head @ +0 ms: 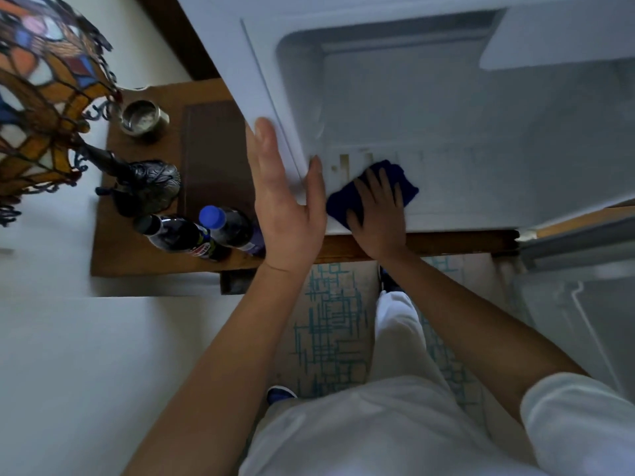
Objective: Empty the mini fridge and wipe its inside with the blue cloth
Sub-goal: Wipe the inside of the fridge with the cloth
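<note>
The fridge [429, 108] stands open on a wooden table [144, 235], its white inside bare of food, with a small compartment flap [556, 39] at the upper right. The door [580, 286] hangs open at the lower right of the view. The left hand [287, 197] lies flat against the fridge's left front edge, fingers straight and close together, thumb inside the opening, holding nothing. The right hand [376, 214] presses down on the cloth [374, 190], fingers spread over it rather than wrapped round it; the cloth is bunched and sits on the fridge floor near the front left corner, just beside the left thumb. A few brownish marks [343, 164] show on the ribbed floor just behind the cloth, though the blur makes it hard to say whether they are stains or slots. To the left of the fridge, on the table, two dark bottles [202, 233] stand side by side, one with a blue cap [212, 216]. Behind them are the dark base [147, 183] of a stained-glass lamp [44, 87] and a small metal cup [144, 116]. Below, the person's white trousers [395, 424] and a patterned floor [330, 324] are in view.
</note>
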### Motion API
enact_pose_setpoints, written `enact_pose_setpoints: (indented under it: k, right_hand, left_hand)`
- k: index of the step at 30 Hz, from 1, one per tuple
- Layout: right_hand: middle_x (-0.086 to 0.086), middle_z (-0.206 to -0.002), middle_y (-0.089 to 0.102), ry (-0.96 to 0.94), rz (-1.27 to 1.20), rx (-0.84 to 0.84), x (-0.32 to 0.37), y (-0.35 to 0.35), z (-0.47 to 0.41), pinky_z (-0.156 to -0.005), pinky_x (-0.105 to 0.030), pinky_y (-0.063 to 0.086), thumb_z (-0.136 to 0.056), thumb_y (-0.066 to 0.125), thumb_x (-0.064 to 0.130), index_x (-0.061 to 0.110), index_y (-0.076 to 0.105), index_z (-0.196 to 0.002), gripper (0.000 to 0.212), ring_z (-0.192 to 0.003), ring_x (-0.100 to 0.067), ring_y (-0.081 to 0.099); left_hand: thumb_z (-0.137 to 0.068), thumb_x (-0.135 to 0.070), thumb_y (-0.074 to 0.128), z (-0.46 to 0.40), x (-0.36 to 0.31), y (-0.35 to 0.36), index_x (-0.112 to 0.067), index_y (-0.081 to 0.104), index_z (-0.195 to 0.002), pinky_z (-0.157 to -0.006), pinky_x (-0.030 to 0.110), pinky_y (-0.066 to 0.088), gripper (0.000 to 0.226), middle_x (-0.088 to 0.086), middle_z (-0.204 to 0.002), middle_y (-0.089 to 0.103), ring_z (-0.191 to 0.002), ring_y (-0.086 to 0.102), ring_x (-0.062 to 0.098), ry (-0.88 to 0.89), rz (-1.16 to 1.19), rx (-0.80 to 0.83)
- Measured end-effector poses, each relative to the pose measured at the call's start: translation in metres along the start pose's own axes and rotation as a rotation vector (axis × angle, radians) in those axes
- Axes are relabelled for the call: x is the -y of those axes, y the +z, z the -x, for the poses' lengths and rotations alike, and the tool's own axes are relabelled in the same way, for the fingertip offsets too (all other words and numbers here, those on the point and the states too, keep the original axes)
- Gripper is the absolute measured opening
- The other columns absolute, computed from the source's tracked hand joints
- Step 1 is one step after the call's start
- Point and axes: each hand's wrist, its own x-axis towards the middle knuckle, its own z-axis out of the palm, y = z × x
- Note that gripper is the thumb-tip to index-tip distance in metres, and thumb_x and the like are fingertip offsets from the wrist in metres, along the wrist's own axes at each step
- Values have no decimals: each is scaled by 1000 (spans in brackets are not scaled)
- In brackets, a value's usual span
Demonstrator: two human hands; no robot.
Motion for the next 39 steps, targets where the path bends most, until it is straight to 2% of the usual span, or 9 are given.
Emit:
enact_pose_setpoints:
  k: [4, 7, 10, 14, 18, 25, 31, 34, 39]
  right_hand:
    - [-20, -167, 29, 32, 49, -27, -4, 0, 17, -126, -60, 21, -101, 44, 48, 9, 41, -156, 67, -157, -37, 23]
    - [-23, -169, 21, 103, 62, -87, -11, -6, 20, -128, -58, 17, -99, 48, 57, 9, 33, -159, 79, -157, -40, 20]
    - [-27, -169, 15, 249, 25, -169, -28, -14, 21, -130, -54, 11, -95, 55, 61, 6, 22, -162, 93, -158, -43, 15]
    - [-33, -167, 13, 385, 107, -133, -54, -24, 12, -129, -58, 12, -100, 55, 53, -1, 25, -160, 85, -156, -48, 13]
    - [-32, -168, 10, 436, 113, -60, -55, -26, -5, -130, -55, 7, -105, 50, 44, -2, 21, -160, 78, -158, -47, 9]
    - [-26, -171, 3, 396, 11, -9, -27, -21, -46, -131, -51, 3, -102, 38, 54, 0, 10, -163, 85, -160, -41, 3]
    - [-25, -171, 5, 298, -85, -16, 7, -10, -61, -130, -44, -4, -107, 34, 56, 0, 12, -162, 81, -160, -37, 4]
    - [-23, -171, 10, 195, -73, 23, 14, -4, -59, -130, -45, 0, -108, 37, 46, 1, 19, -162, 73, -160, -38, 8]
    - [-19, -169, 21, -2, -116, 76, 26, -4, -60, -131, -47, 5, -104, 43, 26, 5, 35, -158, 59, -159, -36, 14]
  left_hand:
    - [-100, 7, 59, -3, -3, -4, -48, 3, -159, -127, 30, 16, 99, 45, -156, 16, -152, 15, 44, 57, -29, -16]
    - [-97, 9, 62, -18, -9, -9, -45, 1, -158, -127, 27, 17, 102, 58, -146, 19, -158, 14, 29, 144, -37, -37]
    - [-95, 12, 64, -30, -10, -10, -44, 5, -156, -125, 16, 14, 102, 35, -154, 19, -155, 3, -8, 174, -61, -23]
    - [-94, 9, 65, -29, -14, -9, -27, 13, -152, -122, 11, 13, 86, 13, -151, 17, -153, 15, 23, 80, -50, -9]
    - [-98, 7, 61, -30, -12, -7, -55, -7, -155, -125, 18, 15, 108, -39, -164, 4, -153, 4, -12, 129, -72, -16]
    - [-99, 7, 60, -24, -10, -5, -58, -9, -154, -125, 34, 29, 110, -45, -159, 1, -153, 23, 18, 120, -56, 21]
    - [-98, 10, 59, -20, -7, -3, -53, -8, -155, -125, 18, 16, 108, -21, -168, 12, -152, 4, -13, 111, -82, -11]
    - [-95, 13, 60, -20, -11, -3, -52, -9, -155, -124, 15, 15, 111, 14, -155, 16, -152, 3, -14, 96, -79, -21]
    - [-95, 12, 61, -19, -11, -4, -55, -8, -154, -122, 11, 16, 113, 20, -148, 17, -152, 14, 8, 65, -44, -18]
